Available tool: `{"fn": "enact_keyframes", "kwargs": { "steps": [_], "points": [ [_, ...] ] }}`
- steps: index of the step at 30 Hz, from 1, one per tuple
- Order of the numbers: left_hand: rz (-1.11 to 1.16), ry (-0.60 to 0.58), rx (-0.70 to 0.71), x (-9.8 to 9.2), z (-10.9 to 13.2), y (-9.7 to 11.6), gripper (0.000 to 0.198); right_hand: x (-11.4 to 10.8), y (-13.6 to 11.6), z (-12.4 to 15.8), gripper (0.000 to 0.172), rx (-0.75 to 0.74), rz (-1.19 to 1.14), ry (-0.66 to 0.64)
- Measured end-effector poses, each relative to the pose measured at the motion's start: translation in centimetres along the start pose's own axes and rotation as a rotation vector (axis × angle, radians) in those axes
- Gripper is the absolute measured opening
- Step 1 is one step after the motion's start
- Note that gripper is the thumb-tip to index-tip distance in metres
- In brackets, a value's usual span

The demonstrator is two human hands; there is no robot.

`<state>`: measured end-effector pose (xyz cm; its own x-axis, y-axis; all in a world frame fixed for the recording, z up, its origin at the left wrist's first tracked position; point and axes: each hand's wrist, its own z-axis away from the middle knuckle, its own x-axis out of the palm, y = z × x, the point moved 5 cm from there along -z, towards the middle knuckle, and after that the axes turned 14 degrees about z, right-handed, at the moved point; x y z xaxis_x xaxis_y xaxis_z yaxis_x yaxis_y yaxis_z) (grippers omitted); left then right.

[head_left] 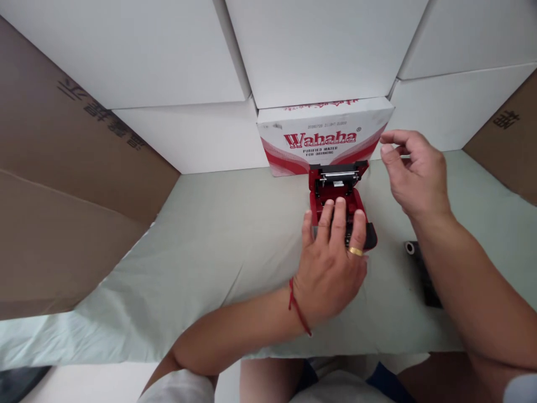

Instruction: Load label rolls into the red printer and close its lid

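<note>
A small red and black printer (359, 197), seemingly a label printer, stands on the cloth with its lid raised. A roller and a metal bar show inside the lid. My left hand (329, 268) lies over its front part, fingers stretched and apart, hiding much of the inside. To the right and higher up, my right hand (419, 173) is in the air, apart from the printer. Its thumb and forefinger are pinched close together, and I cannot make out whether anything small is between them.
Behind the printer stands a white and red Wahaha water carton (323, 134), against stacked white boxes (327, 50). Brown cartons (62, 224) border the left and right sides. A black roll (411, 248) with a white core lies by my right forearm, partly hidden. Pale green cloth (201, 235) covers the table.
</note>
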<state>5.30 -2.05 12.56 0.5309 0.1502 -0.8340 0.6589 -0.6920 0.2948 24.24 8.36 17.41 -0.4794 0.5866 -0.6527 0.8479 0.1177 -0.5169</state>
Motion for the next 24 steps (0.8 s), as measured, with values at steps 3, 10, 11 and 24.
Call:
{"fn": "enact_keyframes", "kwargs": {
  "steps": [3,10,11,24],
  "points": [
    [0.084,-0.017,-0.096,0.5,-1.1,-2.1,0.076,1.4,0.9,-0.1,0.037,0.02,0.018,-0.037],
    [0.083,-0.108,-0.039,0.9,-2.0,-3.9,0.022,1.8,2.3,0.2,0.033,0.112,-0.038,-0.048],
    [0.049,-0.077,0.025,0.6,-1.9,-3.4,0.021,1.8,2.3,0.3,0.034,0.112,-0.04,-0.063],
    [-0.1,-0.193,0.087,-1.5,0.2,0.7,0.027,4.0,-1.9,2.1,0.047,-0.362,0.036,-0.181]
  ]
}}
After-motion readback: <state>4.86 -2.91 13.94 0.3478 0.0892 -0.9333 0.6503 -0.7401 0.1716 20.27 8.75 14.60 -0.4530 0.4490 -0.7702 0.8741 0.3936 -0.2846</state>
